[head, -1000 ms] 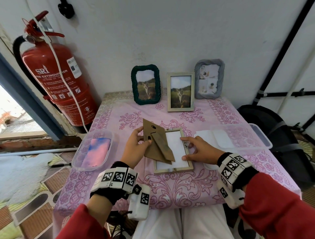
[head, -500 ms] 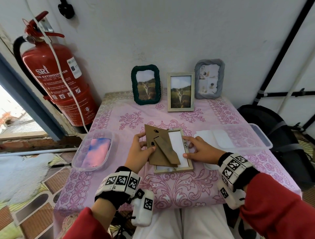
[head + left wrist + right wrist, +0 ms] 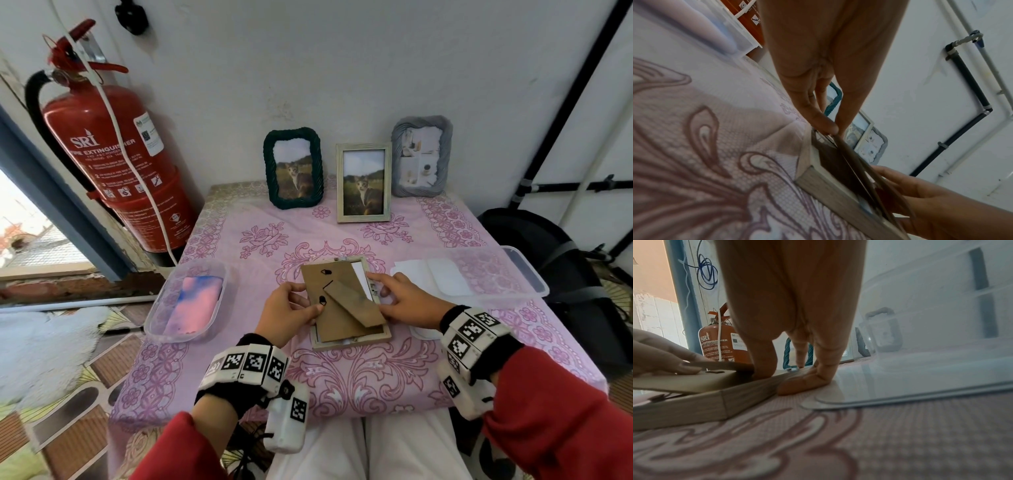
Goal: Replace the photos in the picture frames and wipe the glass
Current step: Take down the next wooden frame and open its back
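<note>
A pale wooden picture frame (image 3: 352, 340) lies face down in the middle of the table. Its brown backing board (image 3: 325, 318) with a fold-out stand (image 3: 356, 305) lies slightly askew in the frame's opening, with a white strip showing at the right. My left hand (image 3: 291, 308) pinches the board's left edge (image 3: 835, 129) between thumb and fingers. My right hand (image 3: 400, 299) holds the frame's right rail (image 3: 748, 386): the thumb (image 3: 764, 368) is on top, the fingers (image 3: 807, 381) lie against the outer side on the cloth.
Three upright frames stand at the wall: green (image 3: 293, 168), wooden (image 3: 363, 183), grey (image 3: 421, 156). A clear tub (image 3: 161, 318) with a pink-blue cloth sits at the left. Another tub (image 3: 527, 274) with white sheets sits at the right. A fire extinguisher (image 3: 113, 154) stands left of the table, a black bag (image 3: 548, 257) at the right.
My left hand has swung the backing board from tilted off to the left down and rightward over the frame's opening. My right hand has stayed on the frame's right side.
</note>
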`<state>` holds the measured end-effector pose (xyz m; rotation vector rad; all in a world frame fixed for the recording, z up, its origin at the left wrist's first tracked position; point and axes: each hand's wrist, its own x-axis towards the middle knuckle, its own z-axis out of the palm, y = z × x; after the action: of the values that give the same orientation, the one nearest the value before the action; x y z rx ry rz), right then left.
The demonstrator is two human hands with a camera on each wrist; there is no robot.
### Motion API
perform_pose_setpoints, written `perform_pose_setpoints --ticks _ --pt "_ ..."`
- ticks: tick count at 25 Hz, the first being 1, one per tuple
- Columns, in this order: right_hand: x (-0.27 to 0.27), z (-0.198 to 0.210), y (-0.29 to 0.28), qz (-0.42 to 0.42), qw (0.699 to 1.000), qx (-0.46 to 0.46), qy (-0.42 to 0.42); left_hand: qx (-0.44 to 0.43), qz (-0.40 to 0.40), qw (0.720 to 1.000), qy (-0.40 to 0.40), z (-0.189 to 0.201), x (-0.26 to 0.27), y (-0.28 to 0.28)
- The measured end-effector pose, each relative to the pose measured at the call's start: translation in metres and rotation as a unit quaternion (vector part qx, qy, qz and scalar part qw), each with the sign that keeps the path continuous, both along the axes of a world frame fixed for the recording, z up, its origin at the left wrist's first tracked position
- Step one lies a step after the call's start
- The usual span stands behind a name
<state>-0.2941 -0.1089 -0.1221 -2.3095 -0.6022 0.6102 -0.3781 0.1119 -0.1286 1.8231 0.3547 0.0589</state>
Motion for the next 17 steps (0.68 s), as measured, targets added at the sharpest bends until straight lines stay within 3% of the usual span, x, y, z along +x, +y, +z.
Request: perform_pose_setpoints --ticks 4,12,17 --pt "0.0003 0.0009 0.0008 -0.072 0.986 0.107 0.106 0.034 -0.008 0.999 -0.007 -0.0005 0.0013 -0.0027" --pt "-0.0027 0.0009 0.0007 -0.036 0.998 0.051 0.030 0.132 -0.045 0.990 0.005 -0.0078 0.0045 -0.0066" --pt "-0.0029 0.0008 0.0009 -0.024 0.999 0.028 -0.001 0.075 -0.020 0.997 0.020 -0.0103 0.0057 -0.0006"
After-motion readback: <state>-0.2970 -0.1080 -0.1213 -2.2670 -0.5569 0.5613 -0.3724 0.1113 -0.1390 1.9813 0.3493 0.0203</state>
